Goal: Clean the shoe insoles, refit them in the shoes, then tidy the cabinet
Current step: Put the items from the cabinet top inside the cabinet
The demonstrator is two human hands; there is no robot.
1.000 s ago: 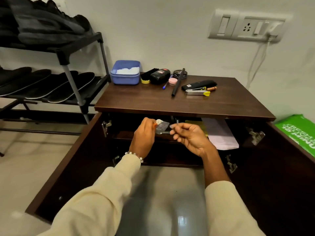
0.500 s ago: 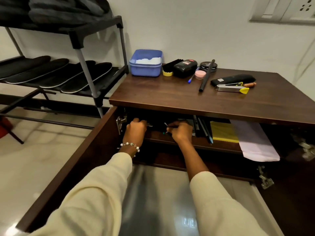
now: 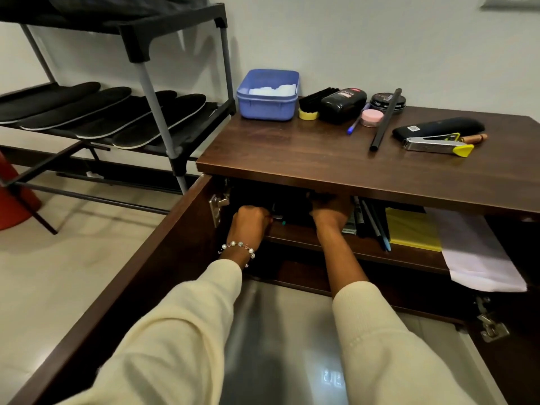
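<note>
I think I am on the last part, tidying the cabinet (image 3: 306, 173): both hands reach into its dark top shelf in the middle of the frame. My left hand (image 3: 250, 222) looks curled round something small; my right hand (image 3: 331, 213) is too hidden to tell. Four black insoles (image 3: 159, 122) lie on the rack (image 3: 175, 118) at the upper left, not in shoes, so that part looks left to do.

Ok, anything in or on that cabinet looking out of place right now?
Yes: a pale sheet of paper hangs out over the front edge of the cabinet shelf, drooping down beside the yellow pad. The pens next to it also poke past the edge. Nothing looks spilled or damaged.
</note>
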